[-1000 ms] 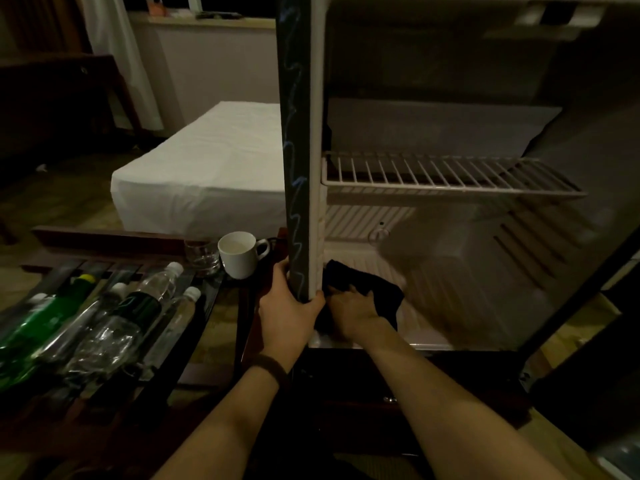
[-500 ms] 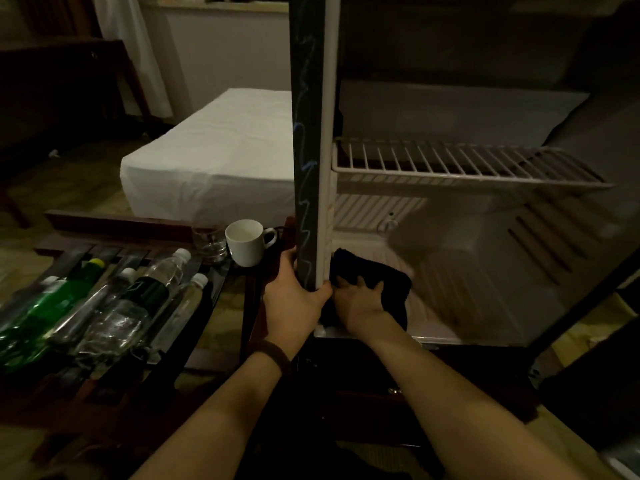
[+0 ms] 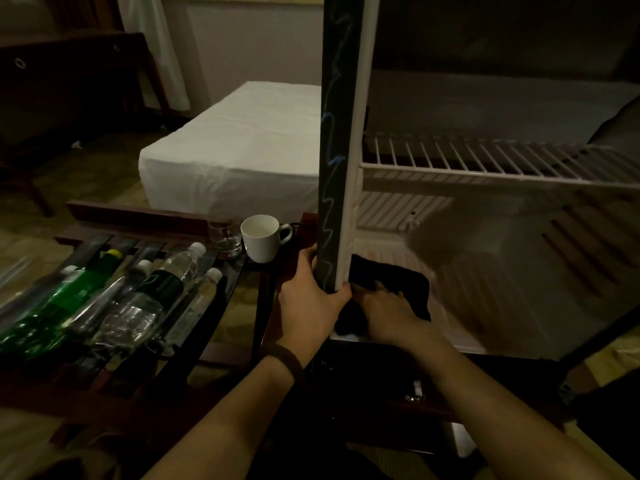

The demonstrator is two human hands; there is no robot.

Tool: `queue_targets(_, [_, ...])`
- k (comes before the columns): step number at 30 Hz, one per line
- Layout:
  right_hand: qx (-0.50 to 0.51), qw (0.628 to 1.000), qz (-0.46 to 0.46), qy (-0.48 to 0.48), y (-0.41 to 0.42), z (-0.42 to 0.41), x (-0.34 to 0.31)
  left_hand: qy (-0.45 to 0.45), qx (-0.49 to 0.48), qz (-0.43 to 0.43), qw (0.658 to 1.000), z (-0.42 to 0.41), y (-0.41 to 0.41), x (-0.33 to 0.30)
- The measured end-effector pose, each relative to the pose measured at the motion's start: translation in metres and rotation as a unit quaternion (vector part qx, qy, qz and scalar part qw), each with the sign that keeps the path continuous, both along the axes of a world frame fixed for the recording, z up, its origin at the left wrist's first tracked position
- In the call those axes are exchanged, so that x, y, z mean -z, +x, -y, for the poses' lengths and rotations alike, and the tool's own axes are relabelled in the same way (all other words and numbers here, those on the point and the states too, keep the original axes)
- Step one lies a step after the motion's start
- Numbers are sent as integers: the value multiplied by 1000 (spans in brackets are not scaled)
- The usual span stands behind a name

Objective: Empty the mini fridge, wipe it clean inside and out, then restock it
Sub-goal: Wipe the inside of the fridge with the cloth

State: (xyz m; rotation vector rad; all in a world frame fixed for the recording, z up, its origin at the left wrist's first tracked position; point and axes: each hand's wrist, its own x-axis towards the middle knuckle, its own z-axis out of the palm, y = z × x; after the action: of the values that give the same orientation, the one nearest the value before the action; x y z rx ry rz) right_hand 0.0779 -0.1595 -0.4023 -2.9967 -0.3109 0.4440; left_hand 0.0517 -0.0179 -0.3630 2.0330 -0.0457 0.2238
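Right hand [image 3: 388, 308]: flat, pressing black cloth [image 3: 398, 282] onto fridge floor [image 3: 485, 306], lower centre; unwiped floor extends rightward. Left hand [image 3: 308, 299]: grasping fridge's front edge [image 3: 337, 168].

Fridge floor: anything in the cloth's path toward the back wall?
Nothing visible. The right hand presses the black cloth on the fridge floor at the front left corner; the floor behind it looks bare, and the wire shelf sits well above. The left hand grips the fridge's side edge, outside the path.
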Motion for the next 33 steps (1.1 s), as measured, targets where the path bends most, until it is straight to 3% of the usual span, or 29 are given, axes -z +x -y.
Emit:
queue_targets(6, [39, 997, -60, 2, 78, 11, 1, 10, 21, 6, 1000, -3, 3, 0])
queue_targets(12, [93, 994, -57, 31, 99, 15, 8, 27, 40, 22, 999, -7, 8, 3])
queue_targets(16, [62, 997, -44, 11, 82, 12, 15, 38, 38, 26, 998, -8, 7, 0])
queue_targets(21, [-2, 1000, 16, 14, 6, 9, 15, 41, 29, 30, 998, -7, 4, -4])
queue_targets(25, [-50, 999, 11, 12, -40, 14, 14, 33, 26, 25, 999, -7, 4, -2])
queue_targets(33, [20, 999, -16, 28, 8, 14, 8, 22, 36, 20, 999, -8, 4, -3])
